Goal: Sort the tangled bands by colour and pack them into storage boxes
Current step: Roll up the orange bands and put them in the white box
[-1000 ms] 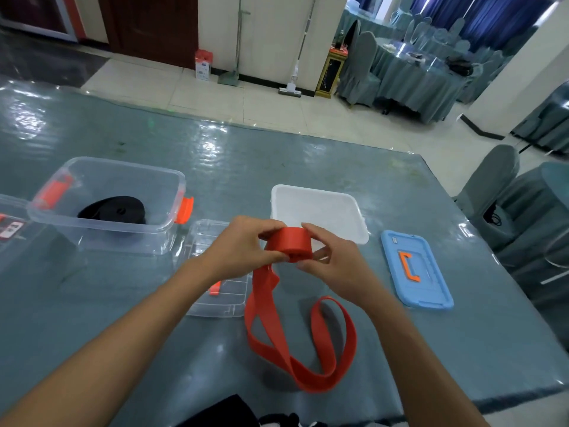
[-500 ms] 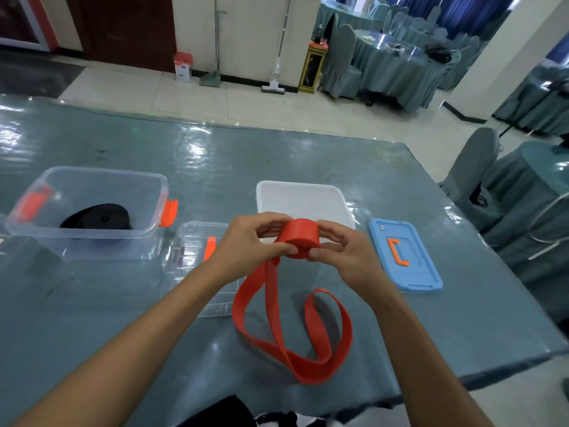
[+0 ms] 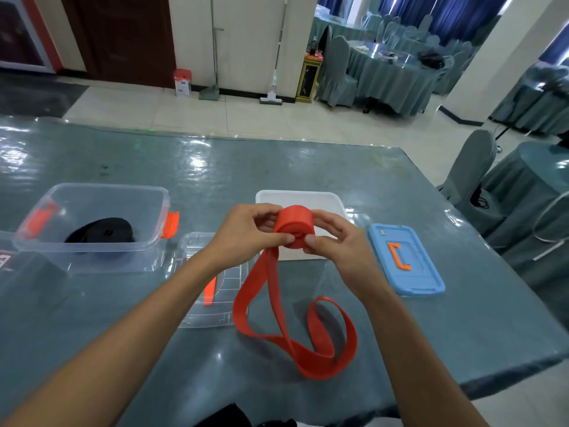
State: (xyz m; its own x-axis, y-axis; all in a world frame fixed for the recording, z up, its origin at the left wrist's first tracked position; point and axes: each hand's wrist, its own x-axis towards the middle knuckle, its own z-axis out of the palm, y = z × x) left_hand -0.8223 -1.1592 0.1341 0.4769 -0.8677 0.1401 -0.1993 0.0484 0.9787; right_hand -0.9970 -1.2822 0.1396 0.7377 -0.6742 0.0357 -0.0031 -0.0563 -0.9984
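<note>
Black band (image 3: 101, 232) coiled in clear box (image 3: 92, 257); white box (image 3: 308, 198) beside

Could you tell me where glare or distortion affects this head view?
Head view: bright glare patches on the glossy table cover; wide-angle bending at the edges; the hands and the red band stay sharp.

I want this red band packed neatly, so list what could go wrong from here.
1. The roll is pinched only by the left hand and right hand; a slip may let it spring loose.
2. The long tail lies twisted on the table, so a kink could wind in.
3. The white box sits behind the hands, partly hidden; the drop might miss it.
</note>
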